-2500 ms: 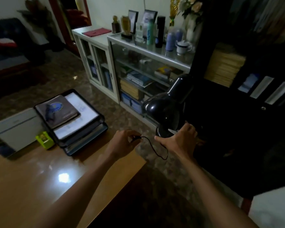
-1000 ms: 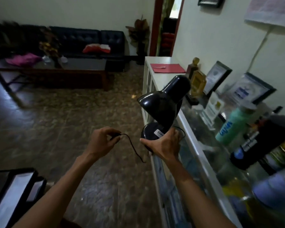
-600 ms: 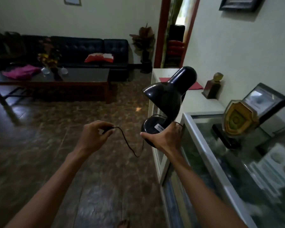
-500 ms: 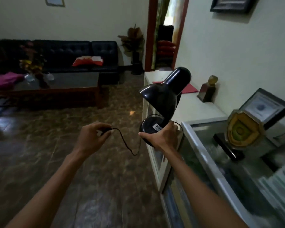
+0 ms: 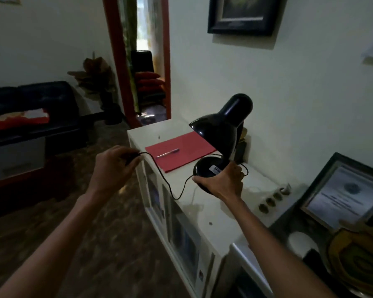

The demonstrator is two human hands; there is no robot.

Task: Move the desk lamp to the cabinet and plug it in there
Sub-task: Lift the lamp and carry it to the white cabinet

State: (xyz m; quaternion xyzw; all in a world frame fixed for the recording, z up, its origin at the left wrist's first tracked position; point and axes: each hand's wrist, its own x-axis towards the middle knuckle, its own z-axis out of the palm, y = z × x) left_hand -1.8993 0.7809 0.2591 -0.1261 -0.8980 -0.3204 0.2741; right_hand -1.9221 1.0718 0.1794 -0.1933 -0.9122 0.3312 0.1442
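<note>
right hand (image 5: 221,186) holds the lamp (image 5: 219,145) base, left hand (image 5: 112,166) pinches its cord (image 5: 168,186); that dangling cord could catch the cabinet (image 5: 213,214) edge.

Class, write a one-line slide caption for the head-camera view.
Right hand carries a black desk lamp by its base above the white cabinet; left hand holds its cord's plug end.

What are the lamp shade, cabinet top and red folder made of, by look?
Lamp shade: glossy black, likely painted metal or hard plastic; sharp highlights on its rim and neck.
Cabinet top: white, smooth, faintly stained; probably painted metal or laminate.
Red folder: thin, flat, matte sheet, looks like card or plastic.
</note>
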